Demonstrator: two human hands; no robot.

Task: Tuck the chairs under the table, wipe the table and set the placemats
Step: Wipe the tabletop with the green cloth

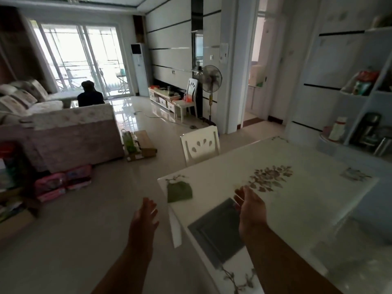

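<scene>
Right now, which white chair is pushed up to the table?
The nearer white chair, its back right at the table's far edge. The other white chair stands far off beside the fan.

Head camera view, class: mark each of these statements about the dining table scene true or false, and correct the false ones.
1. A grey placemat lies on the table. True.
2. The right hand grips a cloth. False: it is open and empty, held above the placemat's far edge.
3. The green cloth lies near the table's left corner. True.
4. The left hand rests flat on the table. False: it is open, off the table's edge, with the floor behind it.
5. The white chair stands at the far side of the table. True.
6. A person is sitting on that chair. False: it is empty.
</scene>
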